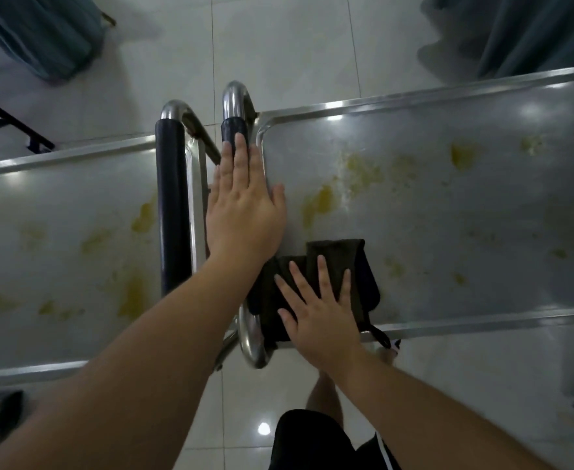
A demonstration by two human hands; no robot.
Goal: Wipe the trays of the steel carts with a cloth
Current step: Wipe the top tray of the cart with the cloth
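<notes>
While both arms reach fwd over two carts, right hand [322, 317] lies flat, fingers spread, pressing a dark folded cloth [333, 266] onto the near-left corner of the right-hand shiny steel cart tray [465, 212].
Left hand [241, 201] is flat too, fingers straight & together, resting on that tray's left rim and the black-sleeved steel push handle [234, 130]. Yellow smears [319, 201] dot the right tray; similar smears on the left steel cart tray [58, 232], w/ its own padded black handle [172, 205]. White tiled floor [278, 45] below.
</notes>
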